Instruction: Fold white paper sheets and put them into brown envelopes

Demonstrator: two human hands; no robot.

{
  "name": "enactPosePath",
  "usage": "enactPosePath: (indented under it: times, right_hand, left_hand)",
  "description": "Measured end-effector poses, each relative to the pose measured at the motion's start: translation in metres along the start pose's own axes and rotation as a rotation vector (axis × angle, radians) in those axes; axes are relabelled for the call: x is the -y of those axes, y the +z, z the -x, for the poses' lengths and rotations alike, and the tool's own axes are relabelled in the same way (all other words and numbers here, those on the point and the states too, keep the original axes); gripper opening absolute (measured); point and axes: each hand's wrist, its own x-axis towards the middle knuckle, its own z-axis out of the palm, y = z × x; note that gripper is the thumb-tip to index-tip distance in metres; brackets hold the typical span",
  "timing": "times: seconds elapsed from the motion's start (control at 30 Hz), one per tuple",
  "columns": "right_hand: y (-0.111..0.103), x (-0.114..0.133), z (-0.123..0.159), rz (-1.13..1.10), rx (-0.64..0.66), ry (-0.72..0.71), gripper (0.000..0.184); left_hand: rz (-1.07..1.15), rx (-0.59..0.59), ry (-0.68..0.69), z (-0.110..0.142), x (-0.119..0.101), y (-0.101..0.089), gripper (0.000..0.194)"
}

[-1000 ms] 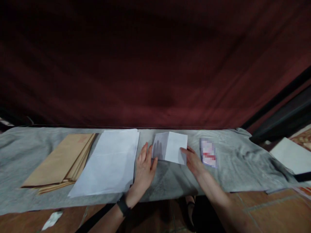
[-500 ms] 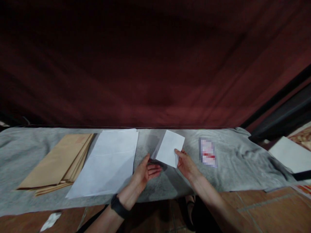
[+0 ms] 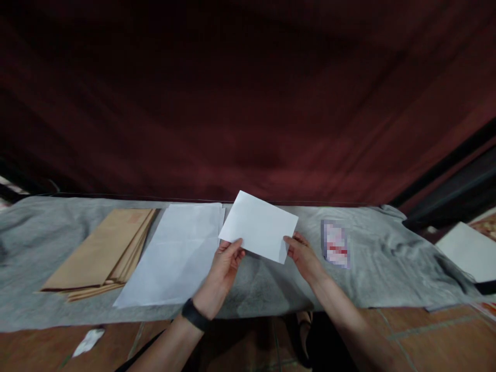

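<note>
A white sheet of paper [image 3: 260, 225] is held tilted above the grey cloth, its surface blank on the side I see. My left hand [image 3: 228, 257] pinches its lower left edge, thumb on top. At the lower right edge, my right hand [image 3: 301, 254] grips it with the thumb over the face. To the left lies a stack of larger white paper sheets [image 3: 176, 253]. Beyond that rests a pile of brown envelopes [image 3: 101, 248], slightly fanned. Right of my right hand sits a small flat item [image 3: 336, 245], blurred out, with a red band.
The grey cloth [image 3: 380, 258] covers a long low surface. A dark red curtain [image 3: 248, 129] hangs behind it. At far right are a white board-like object [image 3: 467, 253] and dark bars. A crumpled white scrap [image 3: 89, 341] lies on the tiled floor [image 3: 434, 336].
The paper, narrow and held only by my right hand before, now shows a wider face, apparently unfolded. My left hand has risen and taken hold of its left side. The view shifted slightly.
</note>
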Motion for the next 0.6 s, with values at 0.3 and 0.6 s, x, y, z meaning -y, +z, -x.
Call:
enactPosePath:
  times: [0.3,0.6]
  right_hand:
    - [0.003,0.010,0.000,-0.002,0.056,0.098,0.029]
    - [-0.003,0.001,-0.009,0.127,0.065,0.193,0.032]
  left_hand:
    - [-0.996,0.088,1.331,0.015,-0.043,-0.007,0.002]
    - [-1.936,0.719,1.416,0.025,0.036,-0.010,0.018]
